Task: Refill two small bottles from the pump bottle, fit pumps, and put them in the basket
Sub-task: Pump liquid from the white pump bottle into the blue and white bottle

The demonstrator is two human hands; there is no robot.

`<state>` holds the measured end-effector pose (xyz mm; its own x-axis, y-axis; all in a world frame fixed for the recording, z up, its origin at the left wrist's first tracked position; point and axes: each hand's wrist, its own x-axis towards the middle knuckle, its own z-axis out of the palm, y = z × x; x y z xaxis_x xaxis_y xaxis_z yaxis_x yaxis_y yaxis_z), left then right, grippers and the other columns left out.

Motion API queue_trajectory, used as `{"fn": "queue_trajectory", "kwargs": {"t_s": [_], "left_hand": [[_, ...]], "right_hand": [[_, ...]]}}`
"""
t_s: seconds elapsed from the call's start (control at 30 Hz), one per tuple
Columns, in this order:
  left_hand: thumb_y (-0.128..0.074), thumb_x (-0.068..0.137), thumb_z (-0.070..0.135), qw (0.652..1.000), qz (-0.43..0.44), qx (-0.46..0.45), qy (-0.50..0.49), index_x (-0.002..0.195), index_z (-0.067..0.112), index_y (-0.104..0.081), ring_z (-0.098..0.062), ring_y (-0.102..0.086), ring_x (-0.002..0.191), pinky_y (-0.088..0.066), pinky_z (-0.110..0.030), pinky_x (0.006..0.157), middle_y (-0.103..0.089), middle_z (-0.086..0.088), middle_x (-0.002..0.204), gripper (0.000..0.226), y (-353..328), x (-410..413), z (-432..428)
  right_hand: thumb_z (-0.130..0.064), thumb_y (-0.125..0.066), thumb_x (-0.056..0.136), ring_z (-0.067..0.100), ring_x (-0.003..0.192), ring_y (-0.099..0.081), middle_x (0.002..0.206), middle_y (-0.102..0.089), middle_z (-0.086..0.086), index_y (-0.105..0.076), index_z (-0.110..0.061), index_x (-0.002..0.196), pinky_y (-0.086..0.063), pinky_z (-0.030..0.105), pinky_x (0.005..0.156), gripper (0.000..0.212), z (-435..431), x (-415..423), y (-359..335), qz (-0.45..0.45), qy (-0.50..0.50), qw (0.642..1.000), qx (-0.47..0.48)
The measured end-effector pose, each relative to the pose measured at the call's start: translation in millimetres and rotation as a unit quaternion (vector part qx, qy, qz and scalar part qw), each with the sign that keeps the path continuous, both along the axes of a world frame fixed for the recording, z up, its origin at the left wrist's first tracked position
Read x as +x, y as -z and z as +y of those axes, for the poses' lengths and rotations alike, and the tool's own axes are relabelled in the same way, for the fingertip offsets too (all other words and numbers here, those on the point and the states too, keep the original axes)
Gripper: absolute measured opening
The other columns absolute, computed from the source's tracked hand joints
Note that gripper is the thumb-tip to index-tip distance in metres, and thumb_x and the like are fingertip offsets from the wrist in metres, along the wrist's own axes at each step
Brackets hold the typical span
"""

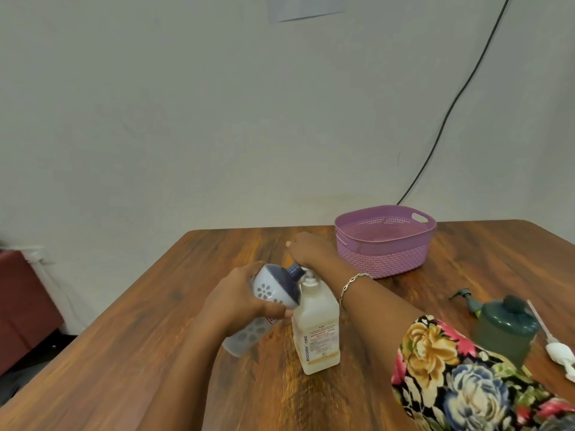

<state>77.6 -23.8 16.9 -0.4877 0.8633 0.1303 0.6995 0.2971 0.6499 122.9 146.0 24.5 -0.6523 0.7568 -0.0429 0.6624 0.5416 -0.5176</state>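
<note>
The big translucent pump bottle with cloudy liquid stands upright in the middle of the wooden table. My right hand lies over its pump head, fingers curled round it, which hides the head. My left hand grips a small pale bottle with a flower pattern and a dark blue shoulder. That bottle is tilted, its open neck up against the pump's spout. A second small bottle, green, stands at the right. The purple basket sits at the back right with nothing in it.
A green pump lies on the table just left of the green bottle. A white pump with a long tube lies at the far right edge. A black cable runs down the wall behind the basket.
</note>
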Motion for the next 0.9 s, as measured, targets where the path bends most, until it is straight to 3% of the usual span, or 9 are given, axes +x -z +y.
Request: {"fn": "queue_trajectory", "kwargs": {"t_s": [0.2, 0.33, 0.47, 0.6, 0.73, 0.9], "left_hand": [[-0.083, 0.056, 0.037, 1.000, -0.022, 0.010, 0.005, 0.102, 0.033, -0.054, -0.013, -0.061, 0.081, -0.056, -0.036, 0.076, -0.062, 0.005, 0.090, 0.054, 1.8, 2.7, 0.4], [-0.077, 0.037, 0.055, 0.999, -0.033, 0.021, 0.005, 0.094, 0.036, -0.056, -0.015, -0.062, 0.078, -0.056, -0.037, 0.072, -0.063, 0.004, 0.088, 0.064, -4.4, 2.3, -3.3], [-0.084, 0.054, 0.038, 1.000, -0.013, 0.006, -0.005, 0.107, 0.031, -0.056, -0.014, -0.062, 0.081, -0.056, -0.038, 0.075, -0.063, 0.004, 0.091, 0.061, -2.4, -1.5, -1.7], [-0.083, 0.055, 0.037, 1.000, -0.017, -0.002, -0.004, 0.109, 0.031, -0.055, -0.012, -0.061, 0.081, -0.056, -0.036, 0.076, -0.062, 0.006, 0.092, 0.061, 2.7, 2.6, 1.4], [-0.083, 0.054, 0.037, 1.000, -0.026, 0.006, -0.004, 0.108, 0.027, -0.058, -0.015, -0.063, 0.078, -0.057, -0.036, 0.072, -0.064, 0.003, 0.090, 0.060, 0.8, 3.6, 1.5], [-0.083, 0.055, 0.035, 1.000, -0.022, 0.012, -0.001, 0.106, 0.025, -0.059, -0.017, -0.062, 0.078, -0.057, -0.037, 0.072, -0.063, 0.001, 0.089, 0.058, -6.9, 2.6, 1.7]], "right_hand": [[-0.020, -0.040, 0.096, 0.031, 0.105, -0.057, 0.118, -0.058, 0.016, -0.056, 0.000, 0.113, -0.043, 0.035, 0.084, 0.031, 3.0, 1.8, 0.4, 0.018, -0.002, 1.000, -0.020], [-0.016, -0.040, 0.094, 0.031, 0.104, -0.060, 0.115, -0.063, 0.016, -0.056, -0.002, 0.110, -0.044, 0.034, 0.080, 0.027, 2.4, -3.3, -11.8, 0.067, -0.036, 0.997, -0.030], [-0.011, -0.040, 0.094, 0.030, 0.106, -0.058, 0.121, -0.058, 0.014, -0.055, -0.003, 0.119, -0.045, 0.034, 0.083, 0.031, -2.9, -2.1, -8.4, 0.024, -0.025, 0.999, -0.001], [-0.014, -0.041, 0.094, 0.032, 0.105, -0.057, 0.120, -0.058, 0.016, -0.056, -0.003, 0.116, -0.044, 0.035, 0.083, 0.029, -0.6, 1.8, 2.6, -0.021, -0.019, 0.999, 0.018], [-0.013, -0.043, 0.094, 0.026, 0.088, -0.051, 0.101, -0.056, 0.014, -0.056, 0.002, 0.115, -0.039, 0.032, 0.072, 0.029, 1.0, 2.5, -3.6, 0.002, -0.029, 0.999, -0.024], [-0.012, -0.041, 0.093, 0.025, 0.085, -0.050, 0.100, -0.056, 0.016, -0.057, 0.000, 0.105, -0.038, 0.029, 0.067, 0.023, 5.7, -0.9, -12.3, 0.040, -0.049, 0.998, -0.023]]}}
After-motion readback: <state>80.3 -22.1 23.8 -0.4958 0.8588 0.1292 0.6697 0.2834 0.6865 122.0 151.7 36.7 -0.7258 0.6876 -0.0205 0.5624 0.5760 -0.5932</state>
